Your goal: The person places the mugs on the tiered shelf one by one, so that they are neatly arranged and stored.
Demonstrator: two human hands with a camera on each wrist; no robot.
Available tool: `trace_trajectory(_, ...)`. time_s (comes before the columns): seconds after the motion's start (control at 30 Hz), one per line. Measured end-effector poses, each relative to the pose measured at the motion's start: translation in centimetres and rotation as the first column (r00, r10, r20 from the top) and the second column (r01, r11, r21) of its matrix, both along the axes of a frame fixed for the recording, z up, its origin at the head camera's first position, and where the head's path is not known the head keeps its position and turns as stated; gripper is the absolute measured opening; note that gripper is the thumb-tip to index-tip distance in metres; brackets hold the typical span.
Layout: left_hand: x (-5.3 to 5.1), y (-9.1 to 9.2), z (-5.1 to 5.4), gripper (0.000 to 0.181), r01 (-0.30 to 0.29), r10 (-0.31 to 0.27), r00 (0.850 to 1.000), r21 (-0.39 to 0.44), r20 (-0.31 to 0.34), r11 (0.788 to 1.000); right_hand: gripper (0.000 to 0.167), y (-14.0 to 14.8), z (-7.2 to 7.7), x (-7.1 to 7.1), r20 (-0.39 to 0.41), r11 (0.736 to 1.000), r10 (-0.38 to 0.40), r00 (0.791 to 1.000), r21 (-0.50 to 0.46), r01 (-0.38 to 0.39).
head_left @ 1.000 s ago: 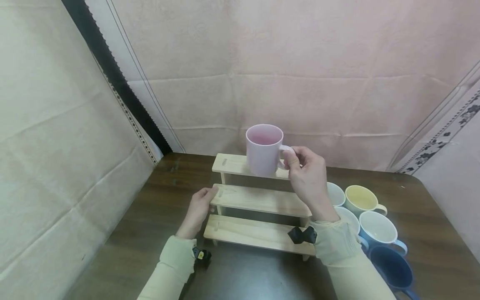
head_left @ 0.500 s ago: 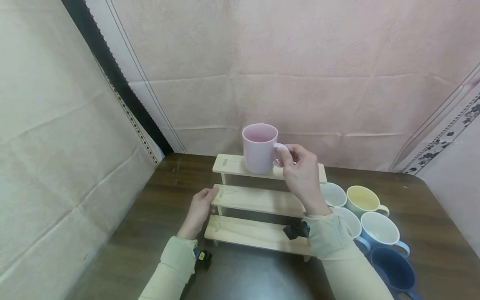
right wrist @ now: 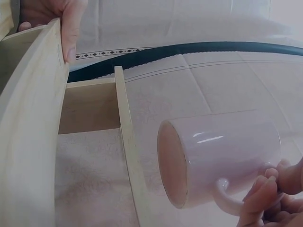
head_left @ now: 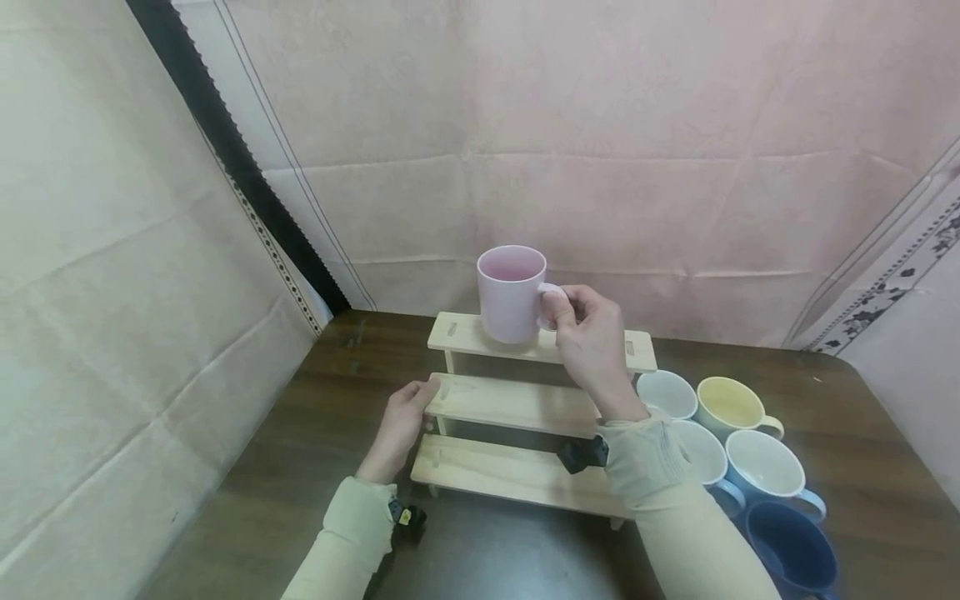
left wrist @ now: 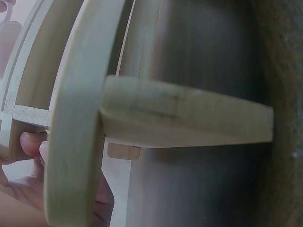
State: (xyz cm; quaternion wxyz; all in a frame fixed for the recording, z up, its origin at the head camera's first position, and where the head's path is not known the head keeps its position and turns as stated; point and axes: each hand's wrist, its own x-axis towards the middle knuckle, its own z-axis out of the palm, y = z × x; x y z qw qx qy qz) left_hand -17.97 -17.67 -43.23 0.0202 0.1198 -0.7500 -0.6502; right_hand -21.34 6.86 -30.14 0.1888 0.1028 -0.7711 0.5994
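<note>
In the head view a pale pink mug [head_left: 504, 302] is upright above the top board of a three-step wooden rack [head_left: 517, 406]. My right hand [head_left: 596, 348] pinches its handle between thumb and fingers. From the right wrist, a gap shows between the mug's base [right wrist: 171, 165] and the top board [right wrist: 127, 137]. My left hand [head_left: 399, 427] grips the left end of the middle board, thumb on top. In the left wrist view, a rack board hides part of that hand [left wrist: 32, 189].
Right of the rack, several mugs stand close together: a yellow mug [head_left: 727, 407], a light blue mug [head_left: 765, 468], a dark blue mug [head_left: 792, 546] and pale ones partly behind my right sleeve [head_left: 675, 492]. A cloth backdrop [head_left: 600, 208] rises behind the wooden table [head_left: 360, 350].
My right hand has carried the pink mug a little to the left over the top board. The left hand keeps its hold on the rack.
</note>
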Motion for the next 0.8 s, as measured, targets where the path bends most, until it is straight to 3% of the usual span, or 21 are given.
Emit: trace_trajectory(0.8,-0.1,-0.1,0.0,0.041,0.026,-0.026,0.999,0.007,0.022,1.0,0.025,-1.3,-0.6,-0.7,-0.01,0.999,0.029,1.0,-0.014,-0.029)
